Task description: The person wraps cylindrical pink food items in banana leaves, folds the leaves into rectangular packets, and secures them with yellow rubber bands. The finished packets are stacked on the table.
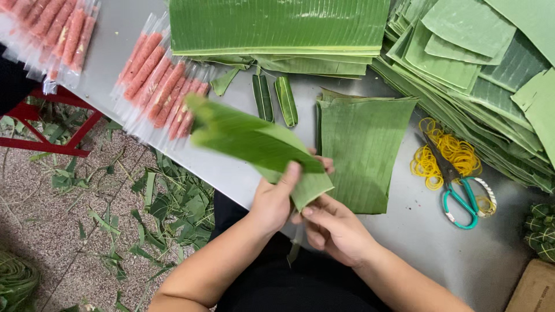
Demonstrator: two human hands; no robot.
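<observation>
I looked down on a grey metal counter (416,231) whose edge ran diagonally, with a speckled floor (52,219) to the left littered with green leaf scraps (173,202) and a red frame (52,144) under the counter's far corner. Both of my hands were clamped on a folded banana leaf piece (254,144) held just above the counter's near edge: my left hand (274,199) pinched it with the thumb on top, and my right hand (335,228) gripped its lower end from beneath. Just beside it, to the right, a small stack of cut leaf squares (364,144) lay flat. Behind it were sausages in clear sleeves (162,92), fanned out, with a second batch (58,32) at the far left corner. A long folded leaf sheet (277,26) stretched across the back, with two small wrapped green rolls (274,99) in front of it. At the right sat a big pile of trimmed leaves (474,63), yellow rubber bands (445,153) and green-handled scissors (459,193) lying on them. Tied leaf bundles (540,231) and a cardboard box corner (535,289) showed at the right edge.
</observation>
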